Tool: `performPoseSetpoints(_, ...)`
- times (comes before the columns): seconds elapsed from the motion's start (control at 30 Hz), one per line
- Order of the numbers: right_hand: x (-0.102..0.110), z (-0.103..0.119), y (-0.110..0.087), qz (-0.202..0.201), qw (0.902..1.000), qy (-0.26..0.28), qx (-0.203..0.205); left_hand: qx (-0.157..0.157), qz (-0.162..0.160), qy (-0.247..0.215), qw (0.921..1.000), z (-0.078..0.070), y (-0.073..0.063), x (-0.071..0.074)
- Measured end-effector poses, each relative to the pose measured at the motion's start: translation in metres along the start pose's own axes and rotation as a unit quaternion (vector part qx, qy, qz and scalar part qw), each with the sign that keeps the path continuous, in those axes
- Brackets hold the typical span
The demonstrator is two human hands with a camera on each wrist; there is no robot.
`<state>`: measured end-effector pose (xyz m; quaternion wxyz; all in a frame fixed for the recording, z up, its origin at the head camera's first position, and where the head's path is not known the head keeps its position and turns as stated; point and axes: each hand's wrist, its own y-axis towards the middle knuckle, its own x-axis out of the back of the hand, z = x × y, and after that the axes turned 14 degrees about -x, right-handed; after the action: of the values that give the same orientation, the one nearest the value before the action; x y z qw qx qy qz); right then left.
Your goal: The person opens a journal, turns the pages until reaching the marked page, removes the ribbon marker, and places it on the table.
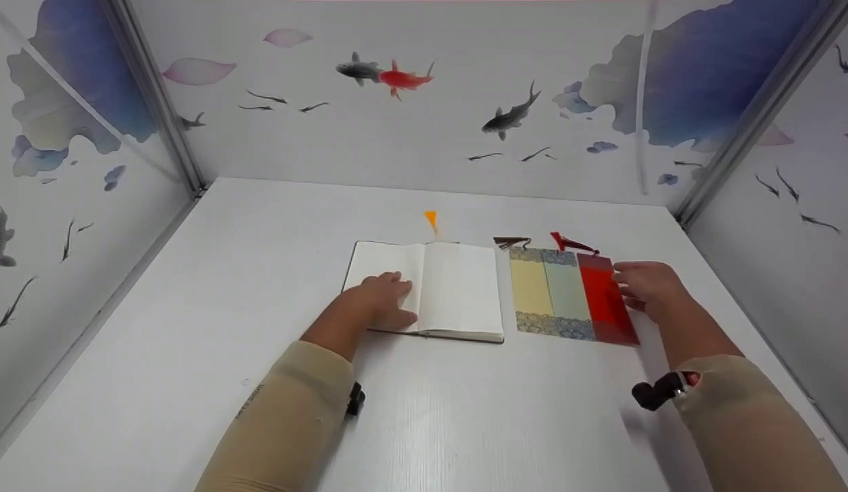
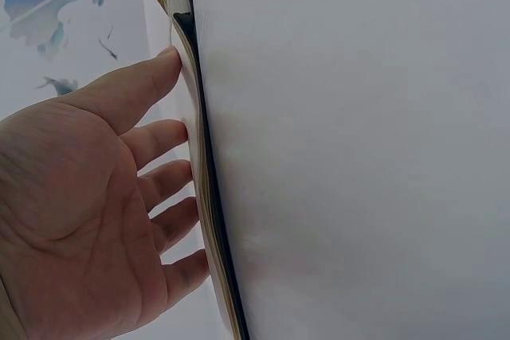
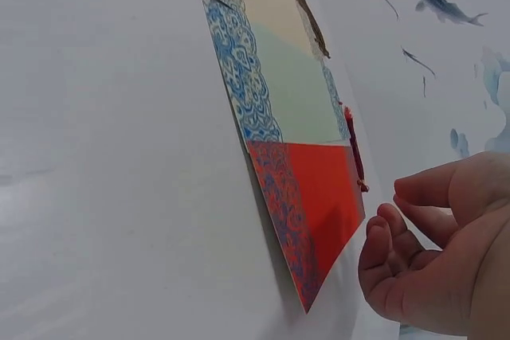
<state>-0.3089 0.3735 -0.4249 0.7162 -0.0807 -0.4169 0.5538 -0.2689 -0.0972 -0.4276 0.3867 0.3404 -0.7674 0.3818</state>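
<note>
An open notebook [image 1: 461, 287] with blank pages lies on the table. My left hand [image 1: 386, 301] rests on its left page with the fingers extended; in the left wrist view the fingertips lie at the page surface. To the right, a yellow bookmark [image 1: 531, 281], a pale green bookmark [image 1: 567, 287] and a red bookmark [image 1: 607, 297] lie side by side, with blue lacy patterned ends. My right hand [image 1: 648, 283] is at the upper right edge of the red bookmark. Its fingers are loosely curled with nothing between them in the right wrist view.
An orange tassel [image 1: 431, 220] sticks out past the notebook's top edge. A brown tassel [image 1: 511, 242] and a dark red tassel [image 1: 574, 244] lie above the bookmarks. White walls [image 1: 410, 150] painted with fish and lotus shapes enclose the white table [image 1: 424, 410].
</note>
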Motion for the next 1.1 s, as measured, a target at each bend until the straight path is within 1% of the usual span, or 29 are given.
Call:
performPoseSetpoints(0.07,-0.005,0.001,-0.006,0.011,0.9999,0.005,0.011,0.000,-0.002,0.000,1.0000,0.000,0.000,-0.001)
performPoseSetpoints(0.17,-0.013,0.004,-0.014,0.016,0.9996,0.002,0.025,-0.001,-0.006,0.003,1.0000,0.001,0.000,-0.001)
performPoseSetpoints(0.33,-0.034,0.012,-0.026,0.012,0.9997,-0.017,0.016,-0.001,-0.003,0.003,1.0000,0.002,0.000,-0.002)
performPoseSetpoints(0.4,-0.043,0.015,-0.031,0.015,0.9997,-0.016,0.012,-0.001,-0.001,0.002,1.0000,0.002,0.001,-0.002)
performPoseSetpoints(0.5,-0.055,0.018,-0.039,0.026,0.9994,-0.015,0.020,0.002,-0.002,-0.003,1.0000,0.002,0.001,-0.002)
performPoseSetpoints(0.63,-0.067,0.020,-0.048,0.048,0.9966,-0.017,0.064,0.003,-0.004,-0.004,1.0000,0.001,0.000,-0.002)
performPoseSetpoints(0.7,-0.074,0.019,-0.053,0.059,0.9940,-0.017,0.091,0.003,-0.005,-0.002,1.0000,0.001,0.000,-0.002)
performPoseSetpoints(0.8,-0.084,0.018,-0.060,0.068,0.9902,-0.028,0.119,0.004,-0.004,0.001,1.0000,0.001,0.001,-0.003)
performPoseSetpoints(0.9,-0.097,0.017,-0.069,0.062,0.9850,-0.065,0.147,0.006,-0.003,0.001,1.0000,0.001,0.001,-0.003)
performPoseSetpoints(1.03,-0.113,0.017,-0.079,0.055,0.9736,-0.118,0.187,0.007,0.000,-0.003,1.0000,-0.001,0.001,-0.001)
performPoseSetpoints(1.1,-0.120,0.017,-0.083,0.057,0.9687,-0.132,0.202,0.007,0.002,-0.007,0.9999,-0.001,0.001,0.000)
